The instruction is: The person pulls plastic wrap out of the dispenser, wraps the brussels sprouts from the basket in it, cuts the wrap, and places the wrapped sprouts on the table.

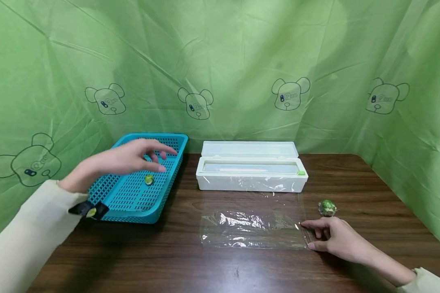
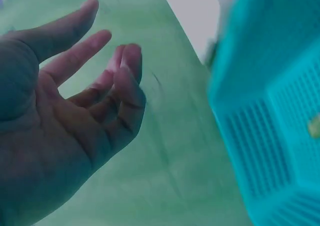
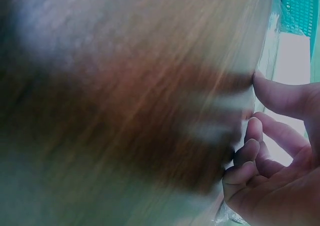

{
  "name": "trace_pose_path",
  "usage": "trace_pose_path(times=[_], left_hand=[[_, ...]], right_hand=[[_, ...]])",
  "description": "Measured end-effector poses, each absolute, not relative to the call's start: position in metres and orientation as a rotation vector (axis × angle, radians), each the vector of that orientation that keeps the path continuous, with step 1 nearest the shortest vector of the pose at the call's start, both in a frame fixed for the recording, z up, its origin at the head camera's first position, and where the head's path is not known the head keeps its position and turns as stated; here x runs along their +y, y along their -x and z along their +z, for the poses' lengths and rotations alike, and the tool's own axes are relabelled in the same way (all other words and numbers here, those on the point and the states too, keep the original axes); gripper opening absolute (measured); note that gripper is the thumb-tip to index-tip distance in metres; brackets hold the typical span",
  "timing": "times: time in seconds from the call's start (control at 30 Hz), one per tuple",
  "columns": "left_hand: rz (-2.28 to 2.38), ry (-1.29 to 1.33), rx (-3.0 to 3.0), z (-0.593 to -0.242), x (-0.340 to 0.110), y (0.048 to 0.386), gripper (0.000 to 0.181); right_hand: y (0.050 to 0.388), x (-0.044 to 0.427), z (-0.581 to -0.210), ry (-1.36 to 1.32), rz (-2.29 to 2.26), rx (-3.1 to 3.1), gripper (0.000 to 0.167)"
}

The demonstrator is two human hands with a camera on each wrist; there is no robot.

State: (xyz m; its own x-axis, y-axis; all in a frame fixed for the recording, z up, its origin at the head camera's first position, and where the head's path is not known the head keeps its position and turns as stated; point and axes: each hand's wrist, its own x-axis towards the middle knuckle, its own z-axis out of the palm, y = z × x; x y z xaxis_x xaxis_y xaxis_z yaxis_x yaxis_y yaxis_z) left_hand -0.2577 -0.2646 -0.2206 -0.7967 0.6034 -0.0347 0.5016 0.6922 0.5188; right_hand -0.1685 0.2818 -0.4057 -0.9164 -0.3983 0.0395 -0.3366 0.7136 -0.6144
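Note:
Above the blue basket (image 1: 154, 213) the left hand (image 1: 126, 156) hangs with loosely bent fingers and nothing in them; the left wrist view shows the same hand (image 2: 75, 95) beside the basket (image 2: 250, 136). A small green ball (image 1: 148, 179) lies in the basket. Clear film (image 1: 249, 230) extends over the table from the white box (image 1: 249, 182). At the film's right edge, the thumb and index finger of the right hand (image 1: 342, 240) touch it, spread apart; in the right wrist view the hand's (image 3: 280, 151) fingertips meet the table. A wrapped green ball (image 1: 327, 207) sits just behind that hand.
The white box stands at the back middle with its lid (image 1: 249, 149) raised, and a small green piece (image 1: 301, 173) is at its right end. Green cloth (image 1: 242, 61) hangs behind the brown table (image 1: 190, 268).

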Motion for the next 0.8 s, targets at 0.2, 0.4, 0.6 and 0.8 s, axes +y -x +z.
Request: trace_pose_path(times=[0.2, 0.4, 0.6, 0.8], left_hand=[[0.779, -0.742, 2.760, -0.239, -0.309, 0.309, 0.054], [0.848, -0.648, 2.758, -0.266, -0.331, 0.339, 0.055], [0.806, -0.635, 2.697, -0.289, -0.347, 0.355, 0.053], [0.693, -0.560, 2.648, -0.310, -0.361, 0.362, 0.055]], right_hand=[[0.169, 0.282, -0.405, 0.601, -0.973, 2.822, 0.057], [0.169, 0.281, -0.404, 0.595, -0.973, 2.821, 0.058], [0.169, 0.282, -0.405, 0.608, -0.976, 2.817, 0.058], [0.170, 0.280, -0.406, 0.615, -0.978, 2.812, 0.056]])
